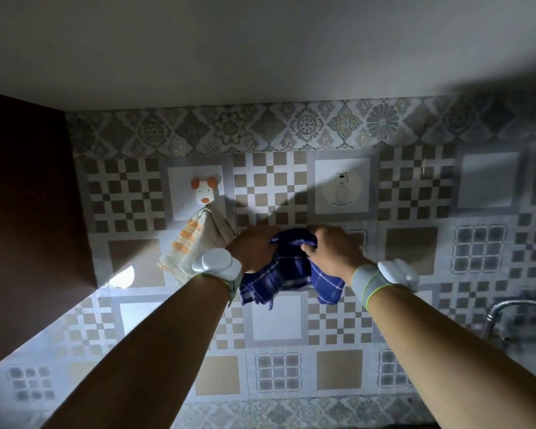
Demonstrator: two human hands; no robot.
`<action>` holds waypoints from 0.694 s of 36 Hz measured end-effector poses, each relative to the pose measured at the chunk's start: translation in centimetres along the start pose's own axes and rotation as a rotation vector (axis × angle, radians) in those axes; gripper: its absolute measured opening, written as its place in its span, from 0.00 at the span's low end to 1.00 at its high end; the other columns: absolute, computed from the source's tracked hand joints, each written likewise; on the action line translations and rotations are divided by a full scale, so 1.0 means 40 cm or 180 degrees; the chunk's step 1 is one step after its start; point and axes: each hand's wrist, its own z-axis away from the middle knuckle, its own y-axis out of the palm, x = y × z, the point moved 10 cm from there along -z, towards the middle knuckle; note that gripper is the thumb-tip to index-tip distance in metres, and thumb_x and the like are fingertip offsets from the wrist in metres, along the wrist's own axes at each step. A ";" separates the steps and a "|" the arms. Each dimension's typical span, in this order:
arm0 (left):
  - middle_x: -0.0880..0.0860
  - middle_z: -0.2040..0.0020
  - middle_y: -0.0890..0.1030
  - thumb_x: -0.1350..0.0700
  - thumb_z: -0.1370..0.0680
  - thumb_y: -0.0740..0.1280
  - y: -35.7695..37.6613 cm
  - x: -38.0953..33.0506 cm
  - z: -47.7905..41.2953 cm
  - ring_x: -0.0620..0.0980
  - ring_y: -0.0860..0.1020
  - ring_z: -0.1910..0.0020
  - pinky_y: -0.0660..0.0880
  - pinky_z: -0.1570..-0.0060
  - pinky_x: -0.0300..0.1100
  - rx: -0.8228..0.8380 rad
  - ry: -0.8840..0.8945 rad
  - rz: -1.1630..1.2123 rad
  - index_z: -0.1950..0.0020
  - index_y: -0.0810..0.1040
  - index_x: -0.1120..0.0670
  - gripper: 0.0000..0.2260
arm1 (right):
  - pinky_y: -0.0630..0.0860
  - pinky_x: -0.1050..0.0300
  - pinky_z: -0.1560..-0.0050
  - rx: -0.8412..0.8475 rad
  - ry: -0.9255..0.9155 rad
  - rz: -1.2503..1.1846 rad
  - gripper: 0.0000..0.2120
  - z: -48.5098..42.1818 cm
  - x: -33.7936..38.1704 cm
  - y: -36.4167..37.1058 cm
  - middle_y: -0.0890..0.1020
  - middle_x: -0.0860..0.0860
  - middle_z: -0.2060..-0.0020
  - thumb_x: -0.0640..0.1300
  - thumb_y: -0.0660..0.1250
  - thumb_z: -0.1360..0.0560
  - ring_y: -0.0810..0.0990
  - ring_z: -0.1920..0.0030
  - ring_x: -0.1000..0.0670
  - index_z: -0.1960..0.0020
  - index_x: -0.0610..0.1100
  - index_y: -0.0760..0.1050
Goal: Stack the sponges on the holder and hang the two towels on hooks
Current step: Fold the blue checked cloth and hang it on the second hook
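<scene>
A cream towel with orange stripes (192, 243) hangs from the dog-shaped hook (203, 189) on the tiled wall. To its right is a white bear-shaped hook (341, 188) with nothing on it. Both my hands hold a blue checked towel (288, 274) against the wall, below and between the two hooks. My left hand (254, 249) grips its left part and my right hand (331, 249) pinches its top right edge. The rest of the cloth droops beneath my wrists. No sponges or holder are in view.
A brown cabinet side (28, 227) closes off the left. A white surface (260, 51) runs overhead above the tiles. A metal faucet (508, 311) curves in at the lower right. A small nail or peg (425, 168) sticks out right of the bear hook.
</scene>
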 end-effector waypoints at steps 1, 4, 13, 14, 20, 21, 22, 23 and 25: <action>0.60 0.38 0.80 0.57 0.18 0.59 -0.005 0.002 0.000 0.61 0.77 0.41 0.68 0.46 0.39 -0.0045 0.0024 -0.0006 0.35 0.76 0.57 0.13 | 0.71 0.57 0.53 -0.0022 -0.0010 0.0008 0.15 -0.001 0.000 -0.001 0.83 0.41 0.45 0.52 0.65 0.21 0.81 0.45 0.38 0.39 0.44 0.78; 0.58 0.40 0.81 0.55 0.18 0.59 -0.055 -0.010 -0.010 0.60 0.79 0.43 0.74 0.43 0.44 -0.0393 0.0165 -0.0054 0.34 0.76 0.54 0.14 | 0.73 0.55 0.52 -0.0233 -0.0021 0.0033 0.17 -0.016 0.005 -0.035 0.83 0.41 0.45 0.53 0.64 0.21 0.81 0.44 0.38 0.37 0.44 0.77; 0.58 0.40 0.76 0.57 0.21 0.59 -0.201 -0.036 -0.053 0.61 0.75 0.43 0.74 0.42 0.55 -0.1300 0.0266 -0.0201 0.35 0.74 0.56 0.15 | 0.74 0.50 0.51 -0.0941 -0.0452 -0.0128 0.08 -0.077 0.104 -0.169 0.79 0.41 0.51 0.42 0.62 0.22 0.78 0.49 0.38 0.49 0.39 0.77; 0.59 0.39 0.75 0.58 0.21 0.60 -0.203 -0.042 -0.056 0.62 0.74 0.42 0.73 0.41 0.55 -0.1313 0.0279 -0.0225 0.34 0.74 0.57 0.16 | 0.75 0.49 0.51 -0.0957 -0.0469 -0.0149 0.09 -0.080 0.108 -0.172 0.79 0.40 0.52 0.41 0.61 0.23 0.78 0.50 0.38 0.51 0.38 0.77; 0.59 0.37 0.77 0.59 0.21 0.59 -0.177 -0.073 -0.073 0.63 0.76 0.39 0.73 0.39 0.53 -0.1151 0.0333 0.0073 0.30 0.72 0.54 0.19 | 0.67 0.56 0.57 -0.0996 -0.0197 -0.0213 0.06 -0.069 0.062 -0.170 0.78 0.44 0.50 0.39 0.61 0.23 0.78 0.49 0.40 0.47 0.42 0.75; 0.58 0.37 0.78 0.59 0.21 0.59 -0.173 -0.081 -0.076 0.62 0.76 0.40 0.74 0.40 0.51 -0.1167 0.0339 0.0158 0.31 0.73 0.53 0.18 | 0.66 0.56 0.57 -0.1038 -0.0216 -0.0176 0.06 -0.064 0.052 -0.175 0.78 0.45 0.51 0.40 0.61 0.22 0.78 0.49 0.40 0.48 0.43 0.75; 0.57 0.38 0.78 0.59 0.21 0.59 -0.173 -0.089 -0.077 0.61 0.77 0.41 0.74 0.42 0.49 -0.1192 0.0348 0.0195 0.32 0.73 0.53 0.17 | 0.66 0.56 0.58 -0.1095 -0.0243 -0.0164 0.05 -0.060 0.047 -0.180 0.78 0.45 0.52 0.40 0.61 0.22 0.78 0.49 0.40 0.49 0.43 0.74; 0.57 0.39 0.79 0.59 0.20 0.59 -0.168 -0.100 -0.082 0.61 0.77 0.42 0.74 0.43 0.48 -0.1207 0.0352 0.0220 0.32 0.74 0.52 0.17 | 0.66 0.56 0.58 -0.1163 -0.0287 -0.0148 0.05 -0.056 0.036 -0.189 0.78 0.45 0.52 0.40 0.60 0.22 0.78 0.50 0.40 0.49 0.43 0.74; 0.57 0.42 0.79 0.58 0.20 0.59 -0.167 -0.118 -0.095 0.61 0.77 0.44 0.73 0.45 0.48 -0.1260 0.0344 0.0216 0.31 0.73 0.52 0.17 | 0.67 0.55 0.59 -0.1279 -0.0352 -0.0138 0.04 -0.054 0.016 -0.207 0.78 0.45 0.53 0.41 0.60 0.23 0.78 0.51 0.39 0.50 0.43 0.74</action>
